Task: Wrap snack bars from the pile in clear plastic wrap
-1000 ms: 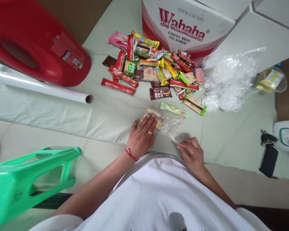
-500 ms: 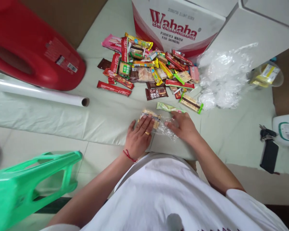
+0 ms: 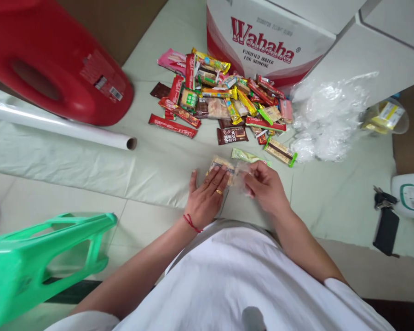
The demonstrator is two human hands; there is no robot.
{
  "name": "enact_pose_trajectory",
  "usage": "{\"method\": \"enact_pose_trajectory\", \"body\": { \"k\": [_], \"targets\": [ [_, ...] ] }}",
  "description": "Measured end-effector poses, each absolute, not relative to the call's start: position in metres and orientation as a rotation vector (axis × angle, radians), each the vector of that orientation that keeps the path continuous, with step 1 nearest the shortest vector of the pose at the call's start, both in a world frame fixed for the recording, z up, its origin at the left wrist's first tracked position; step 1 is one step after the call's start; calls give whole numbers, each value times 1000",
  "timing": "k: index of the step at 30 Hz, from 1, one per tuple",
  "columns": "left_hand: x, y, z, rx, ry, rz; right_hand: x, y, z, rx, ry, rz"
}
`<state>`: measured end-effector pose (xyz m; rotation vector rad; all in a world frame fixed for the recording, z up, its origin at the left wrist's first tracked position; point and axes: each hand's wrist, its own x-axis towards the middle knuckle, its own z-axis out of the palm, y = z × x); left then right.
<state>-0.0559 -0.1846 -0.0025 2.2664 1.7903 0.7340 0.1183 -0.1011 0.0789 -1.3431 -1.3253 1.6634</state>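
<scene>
My left hand (image 3: 209, 195) lies flat with its fingers stretched out on a packet of biscuits (image 3: 224, 163), pressing it to the table. The packet is pale yellow with a dark band of print, partly hidden under my fingers. At its right end, my right hand (image 3: 265, 184) is closed, its thumb and fingers pinching a clear plastic bag (image 3: 240, 179). The bag reaches to the packet; whether it encloses it I cannot tell. Just beyond the right hand lies a light green snack wrapper (image 3: 244, 155).
A heap of wrapped snack bars (image 3: 221, 101) lies ahead, before a Wahaha carton (image 3: 269, 46). Crumpled clear plastic bags (image 3: 327, 119) are to its right. On the left are a red jug (image 3: 100, 92), a white roll (image 3: 72, 126) and a green stool (image 3: 55, 248). A black phone (image 3: 386, 230) lies right.
My right hand has closed on the clear bag, its fingers coming away from the green wrapper. My left hand stays flat on the packet. The whole view has shifted slightly.
</scene>
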Motion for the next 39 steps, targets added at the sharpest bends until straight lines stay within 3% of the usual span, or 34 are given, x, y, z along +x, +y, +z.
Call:
{"method": "enact_pose_trajectory", "body": {
  "k": [6,13,18,24,32,39],
  "targets": [
    [-62,-179,-7,1989,1581,989,53,-90,56,-1315,-1461,1383],
    [-88,-168,-8,927,1187,1488,56,-108,57,-1236,-2115,940],
    [-88,-162,17,1101,1509,1685,57,-124,46,-1254,-2508,619],
    [-84,-149,43,2002,1289,1102,60,-128,30,-1251,-2575,605],
    [-89,-130,0,1868,1522,1010,102,-147,12,-950,-2694,473],
    [-80,-130,1,2067,1792,704,132,-145,17,-777,-2756,771]
  ]
}}
